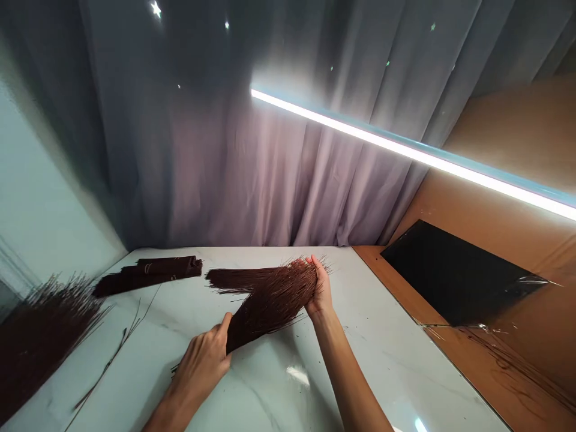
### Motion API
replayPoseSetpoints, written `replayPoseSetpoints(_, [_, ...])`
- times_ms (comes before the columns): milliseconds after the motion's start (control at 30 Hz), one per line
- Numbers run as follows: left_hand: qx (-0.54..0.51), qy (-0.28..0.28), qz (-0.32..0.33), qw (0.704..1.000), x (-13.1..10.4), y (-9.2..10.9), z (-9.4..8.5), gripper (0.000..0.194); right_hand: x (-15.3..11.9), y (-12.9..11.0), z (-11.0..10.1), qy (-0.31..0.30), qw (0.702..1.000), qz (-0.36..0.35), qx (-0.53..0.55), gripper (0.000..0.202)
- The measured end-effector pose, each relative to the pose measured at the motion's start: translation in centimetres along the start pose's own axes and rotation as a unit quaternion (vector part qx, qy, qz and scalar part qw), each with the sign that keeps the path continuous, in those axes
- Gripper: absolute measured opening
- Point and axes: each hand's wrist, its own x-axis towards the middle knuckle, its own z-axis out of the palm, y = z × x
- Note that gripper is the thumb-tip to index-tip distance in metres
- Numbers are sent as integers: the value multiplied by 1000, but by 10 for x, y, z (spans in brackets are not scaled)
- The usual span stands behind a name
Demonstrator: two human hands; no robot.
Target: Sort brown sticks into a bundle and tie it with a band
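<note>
A thick bundle of thin dark brown strands (265, 306) is held slantwise above the white marble-patterned table. My left hand (209, 354) is wrapped round its lower left end, where short tips stick out behind the hand. At the upper right end, my right hand (320, 285) cups the frayed tips, fingers curved against them. Behind the held bundle, a second bunch of the same strands (238, 278) lies flat on the table, its right part hidden by the held one.
Tied dark bundles (153, 273) lie at the back left of the table (369, 336). A large loose pile of strands (45, 336) fills the left edge, with a few stray strands (117, 347) beside it. A lit tube lamp (405, 151) hangs overhead, and a black sheet (459, 270) is at right.
</note>
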Motion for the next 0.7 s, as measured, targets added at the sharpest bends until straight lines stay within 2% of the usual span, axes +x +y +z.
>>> replayPoseSetpoints(167, [12, -8, 2, 1000, -7, -20, 16, 65, -4, -26, -48, 17, 996, -26, -83, 32])
replayPoseSetpoints(300, [23, -26, -11, 999, -17, -38, 35, 62, -1, -45, -82, -1, 984, -63, -164, 45])
replayPoseSetpoints(467, [47, -34, -8, 998, -27, -42, 37, 61, 7, -33, -87, -71, 966, -95, -228, 55])
replayPoseSetpoints(600, [55, -49, -6, 997, -33, -40, 29, 67, 10, -21, -85, -127, 957, -45, -255, 55])
replayPoseSetpoints(700, [57, -59, -10, 997, -34, -41, 26, 70, 10, -19, -86, -158, 955, -39, -249, 57])
